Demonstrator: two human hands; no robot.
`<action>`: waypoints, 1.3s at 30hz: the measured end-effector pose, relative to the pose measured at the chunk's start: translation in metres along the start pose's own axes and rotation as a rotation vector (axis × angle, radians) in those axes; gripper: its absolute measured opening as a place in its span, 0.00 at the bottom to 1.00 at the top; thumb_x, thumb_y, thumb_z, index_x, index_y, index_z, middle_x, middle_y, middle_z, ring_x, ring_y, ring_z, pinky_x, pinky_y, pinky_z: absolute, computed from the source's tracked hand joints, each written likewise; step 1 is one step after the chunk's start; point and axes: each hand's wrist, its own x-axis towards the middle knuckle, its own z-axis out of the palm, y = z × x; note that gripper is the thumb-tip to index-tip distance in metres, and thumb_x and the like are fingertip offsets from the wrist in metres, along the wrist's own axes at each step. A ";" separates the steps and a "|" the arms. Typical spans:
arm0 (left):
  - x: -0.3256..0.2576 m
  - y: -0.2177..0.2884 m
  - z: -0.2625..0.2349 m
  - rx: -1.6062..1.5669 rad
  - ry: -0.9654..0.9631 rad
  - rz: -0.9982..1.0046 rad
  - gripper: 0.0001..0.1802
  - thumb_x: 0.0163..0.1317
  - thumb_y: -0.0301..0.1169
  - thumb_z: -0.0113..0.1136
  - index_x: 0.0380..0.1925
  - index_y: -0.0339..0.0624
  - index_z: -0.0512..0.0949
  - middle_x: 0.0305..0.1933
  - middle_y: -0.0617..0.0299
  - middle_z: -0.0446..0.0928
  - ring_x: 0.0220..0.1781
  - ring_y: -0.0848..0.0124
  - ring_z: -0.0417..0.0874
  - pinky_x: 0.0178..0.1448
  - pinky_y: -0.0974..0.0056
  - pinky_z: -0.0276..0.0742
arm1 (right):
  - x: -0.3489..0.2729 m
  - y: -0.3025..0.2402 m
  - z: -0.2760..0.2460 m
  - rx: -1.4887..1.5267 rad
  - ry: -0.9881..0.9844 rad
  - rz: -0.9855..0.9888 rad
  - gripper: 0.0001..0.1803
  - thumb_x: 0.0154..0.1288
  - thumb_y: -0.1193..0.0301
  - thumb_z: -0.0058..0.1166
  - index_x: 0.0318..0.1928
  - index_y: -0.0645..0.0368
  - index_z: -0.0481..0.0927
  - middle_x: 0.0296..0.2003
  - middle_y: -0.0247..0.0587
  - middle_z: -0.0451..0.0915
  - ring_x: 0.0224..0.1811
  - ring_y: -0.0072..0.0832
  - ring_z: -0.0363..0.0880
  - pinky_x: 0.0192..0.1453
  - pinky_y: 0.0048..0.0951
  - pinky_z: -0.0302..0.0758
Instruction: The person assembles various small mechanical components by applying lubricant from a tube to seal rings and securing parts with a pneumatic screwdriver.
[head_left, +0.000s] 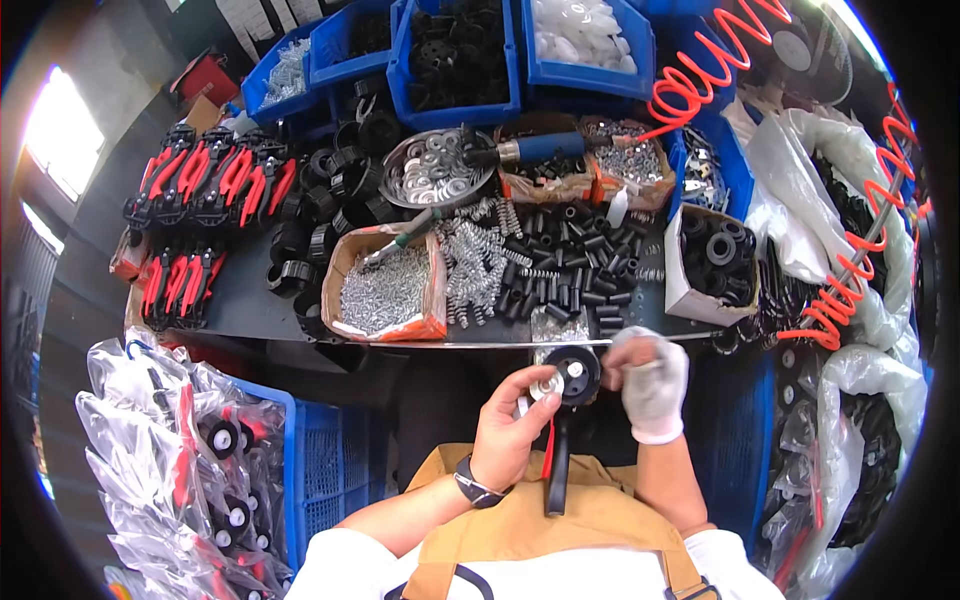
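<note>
We see left hand (pixel 512 428), bare, pinching silver washer (pixel 546 386) against black round wheel part (pixel 577 374). Right hand (pixel 652 385), white-gloved, clamped on same part's right edge. Part sits just below table edge (pixel 400 343), black-red handle (pixel 556 465) hanging over apron. Beyond: cardboard box of screws (pixel 385 288), springs (pixel 478 262), black sleeves (pixel 565 262). Farthest: blue bins (pixel 455 60).

Head view: the bare left hand (pixel 512 432) presses a silver washer (pixel 546 387) onto a black wheel (pixel 577 372), which the white-gloved right hand (pixel 652 385) grips from 3 o'clock; a black handle (pixel 557 470) hangs toward 6 o'clock. On the desk (pixel 240 300) at 12 o'clock lie black sleeves (pixel 570 270) and springs (pixel 475 265); a cardboard box of screws (pixel 385 285) sits at 11 o'clock, red-handled tools (pixel 200 180) at 10 o'clock.
</note>
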 end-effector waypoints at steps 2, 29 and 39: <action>0.004 -0.002 0.000 0.007 0.002 0.015 0.18 0.66 0.23 0.63 0.55 0.38 0.77 0.47 0.69 0.78 0.43 0.84 0.74 0.47 0.77 0.70 | 0.011 0.004 0.007 -0.038 0.026 -0.247 0.27 0.73 0.50 0.50 0.35 0.65 0.83 0.28 0.41 0.83 0.31 0.31 0.83 0.38 0.29 0.76; 0.007 0.007 0.004 -0.029 -0.004 0.040 0.18 0.66 0.23 0.63 0.56 0.39 0.77 0.45 0.70 0.77 0.46 0.82 0.74 0.51 0.74 0.71 | 0.006 0.017 -0.006 -0.371 0.048 -0.345 0.11 0.67 0.66 0.57 0.29 0.59 0.80 0.25 0.40 0.79 0.29 0.39 0.78 0.36 0.34 0.74; 0.053 0.070 0.014 0.860 -0.461 0.072 0.19 0.64 0.29 0.63 0.55 0.37 0.79 0.52 0.56 0.83 0.53 0.71 0.82 0.58 0.67 0.73 | 0.207 -0.044 -0.094 -0.889 0.368 -0.320 0.13 0.67 0.64 0.52 0.40 0.62 0.82 0.36 0.57 0.83 0.42 0.53 0.81 0.46 0.44 0.76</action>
